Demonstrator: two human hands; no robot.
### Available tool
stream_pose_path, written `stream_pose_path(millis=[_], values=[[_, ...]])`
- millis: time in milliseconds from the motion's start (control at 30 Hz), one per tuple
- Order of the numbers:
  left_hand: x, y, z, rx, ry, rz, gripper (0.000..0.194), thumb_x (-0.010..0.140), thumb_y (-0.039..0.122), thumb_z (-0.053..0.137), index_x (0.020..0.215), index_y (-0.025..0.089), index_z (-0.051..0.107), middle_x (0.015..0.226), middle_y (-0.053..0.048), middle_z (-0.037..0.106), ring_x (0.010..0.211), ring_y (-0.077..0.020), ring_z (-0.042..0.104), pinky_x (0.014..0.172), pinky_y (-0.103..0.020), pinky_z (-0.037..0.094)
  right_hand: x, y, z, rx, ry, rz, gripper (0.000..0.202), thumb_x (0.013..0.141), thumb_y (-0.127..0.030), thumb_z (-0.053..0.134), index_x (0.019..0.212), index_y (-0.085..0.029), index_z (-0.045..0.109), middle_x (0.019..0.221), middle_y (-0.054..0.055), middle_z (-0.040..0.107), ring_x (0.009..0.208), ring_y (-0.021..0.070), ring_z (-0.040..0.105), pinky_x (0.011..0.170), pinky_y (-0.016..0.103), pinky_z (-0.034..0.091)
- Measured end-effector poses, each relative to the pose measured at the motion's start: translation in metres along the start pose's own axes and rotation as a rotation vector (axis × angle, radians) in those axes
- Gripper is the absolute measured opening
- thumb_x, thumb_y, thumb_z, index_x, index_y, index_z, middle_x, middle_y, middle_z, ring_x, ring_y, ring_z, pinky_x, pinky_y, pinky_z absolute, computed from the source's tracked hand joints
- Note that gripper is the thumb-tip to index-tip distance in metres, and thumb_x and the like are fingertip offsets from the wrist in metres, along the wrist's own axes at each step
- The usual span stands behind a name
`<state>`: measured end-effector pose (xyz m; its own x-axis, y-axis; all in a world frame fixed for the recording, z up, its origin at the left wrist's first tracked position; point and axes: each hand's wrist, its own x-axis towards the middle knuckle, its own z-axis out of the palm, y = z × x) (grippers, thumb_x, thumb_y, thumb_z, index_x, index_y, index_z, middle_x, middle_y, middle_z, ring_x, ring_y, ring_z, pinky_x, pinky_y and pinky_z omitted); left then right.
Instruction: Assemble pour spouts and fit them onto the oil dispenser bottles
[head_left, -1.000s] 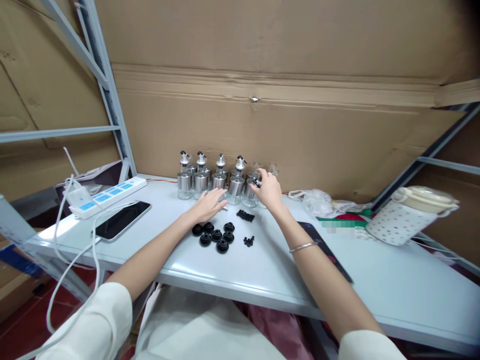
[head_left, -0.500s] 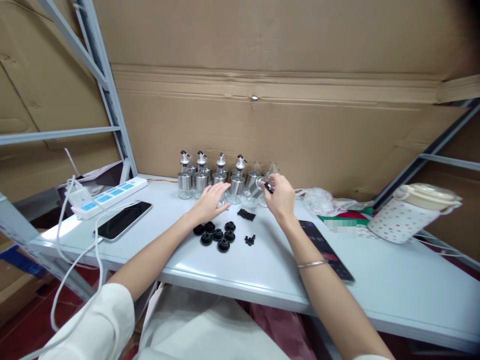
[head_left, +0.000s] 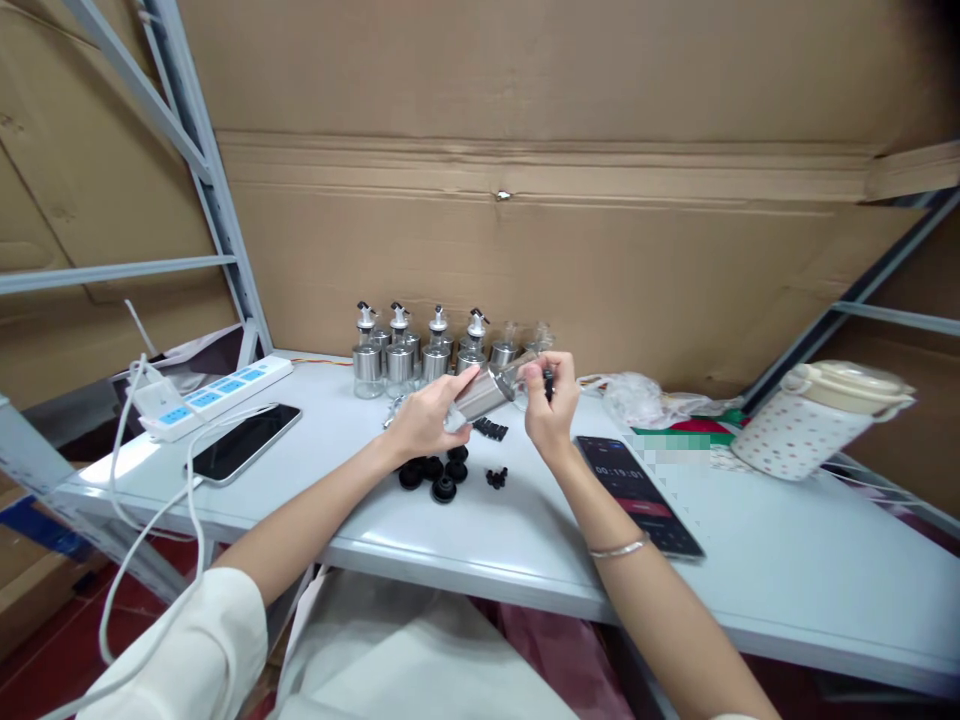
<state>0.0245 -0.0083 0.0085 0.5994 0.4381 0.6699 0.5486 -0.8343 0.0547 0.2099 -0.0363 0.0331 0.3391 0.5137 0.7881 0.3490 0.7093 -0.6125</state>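
Observation:
A glass bottle with a steel sleeve (head_left: 480, 395) is tilted above the table, its neck up to the right. My left hand (head_left: 429, 415) is wrapped round its base end. My right hand (head_left: 551, 400) is closed at the neck, with a small black part (head_left: 549, 384) among its fingers. Behind, several bottles with pourer tops (head_left: 367, 360) stand upright in rows, and bottles without tops (head_left: 505, 345) stand to their right. Black round caps (head_left: 444, 488), small black pieces (head_left: 496, 478) and a group of black strips (head_left: 490, 429) lie in front.
At the left are a power strip (head_left: 217, 398) with white cables and a phone (head_left: 244, 443). A second phone with a timer (head_left: 641, 495) lies right of my right forearm. Further right are a plastic bag (head_left: 645, 400) and a dotted container (head_left: 806, 425). Cardboard (head_left: 525, 260) stands behind.
The tilted bottle has moved left and nearer, away from the back row. My left hand has closed round its base, and my right hand has stayed at the neck.

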Motion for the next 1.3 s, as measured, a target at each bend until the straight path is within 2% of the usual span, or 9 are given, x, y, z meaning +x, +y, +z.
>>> stream_pose_path(millis=[100,233,400,633,867,1100,1300], values=[[0.000,-0.005,-0.005,0.062,-0.007,-0.009,0.076,0.075,0.024,0.053,0.144,0.026,0.021,0.123,-0.006,0.054,0.108,-0.0209,0.056,0.084,-0.029,0.051,0.010,0.002,-0.002,0.192,0.055,0.139,0.028,0.087,-0.054,0.041,0.086,-0.026,0.045,0.060,-0.003,0.059,0.052,0.0165,0.057,0.053,0.029,0.043],[-0.001,-0.012,-0.003,0.149,-0.074,0.013,0.068,0.071,0.024,0.055,0.137,0.030,0.040,0.111,-0.005,0.059,0.098,-0.0224,0.059,0.076,-0.030,0.051,0.023,0.008,-0.007,0.423,0.003,0.366,0.041,0.086,-0.062,0.035,0.077,-0.024,0.047,0.061,0.000,0.068,0.053,0.0172,0.065,0.050,0.028,0.048],[-0.002,-0.012,0.000,0.197,-0.121,0.027,0.070,0.071,0.028,0.058,0.138,0.031,0.040,0.106,-0.005,0.061,0.093,-0.0210,0.060,0.073,-0.029,0.051,0.025,0.012,-0.008,0.614,-0.067,0.548,0.043,0.082,-0.063,0.045,0.067,-0.023,0.046,0.065,0.002,0.072,0.061,0.0172,0.070,0.058,0.028,0.054],[0.000,-0.009,-0.006,0.189,-0.036,-0.062,0.068,0.072,0.029,0.054,0.139,0.026,0.039,0.105,-0.005,0.063,0.094,-0.0206,0.062,0.071,-0.027,0.051,0.025,0.010,-0.007,0.720,-0.081,0.618,0.043,0.085,-0.062,0.043,0.066,-0.024,0.044,0.066,0.000,0.072,0.063,0.0163,0.070,0.059,0.027,0.052],[-0.002,-0.011,-0.003,0.155,-0.009,-0.108,0.071,0.072,0.032,0.055,0.141,0.026,0.036,0.104,-0.005,0.064,0.093,-0.0209,0.063,0.072,-0.027,0.052,0.020,0.005,0.001,0.739,-0.171,0.616,0.043,0.084,-0.065,0.043,0.070,-0.025,0.047,0.074,0.001,0.073,0.075,0.0189,0.070,0.073,0.033,0.052],[-0.002,-0.009,-0.004,0.123,0.005,-0.101,0.072,0.072,0.033,0.055,0.141,0.026,0.034,0.105,-0.004,0.065,0.093,-0.0203,0.064,0.074,-0.027,0.052,0.017,0.001,0.001,0.788,-0.293,0.647,0.065,0.077,-0.080,0.023,0.069,-0.024,0.056,0.077,0.007,0.071,0.081,0.0250,0.068,0.079,0.042,0.051],[-0.003,-0.008,-0.005,0.141,0.021,-0.092,0.070,0.072,0.032,0.055,0.139,0.025,0.037,0.107,-0.004,0.065,0.092,-0.0202,0.064,0.074,-0.027,0.053,0.018,0.000,-0.004,0.845,-0.368,0.740,0.049,0.081,-0.066,0.034,0.073,-0.024,0.058,0.085,0.007,0.071,0.087,0.0248,0.065,0.081,0.042,0.049]])
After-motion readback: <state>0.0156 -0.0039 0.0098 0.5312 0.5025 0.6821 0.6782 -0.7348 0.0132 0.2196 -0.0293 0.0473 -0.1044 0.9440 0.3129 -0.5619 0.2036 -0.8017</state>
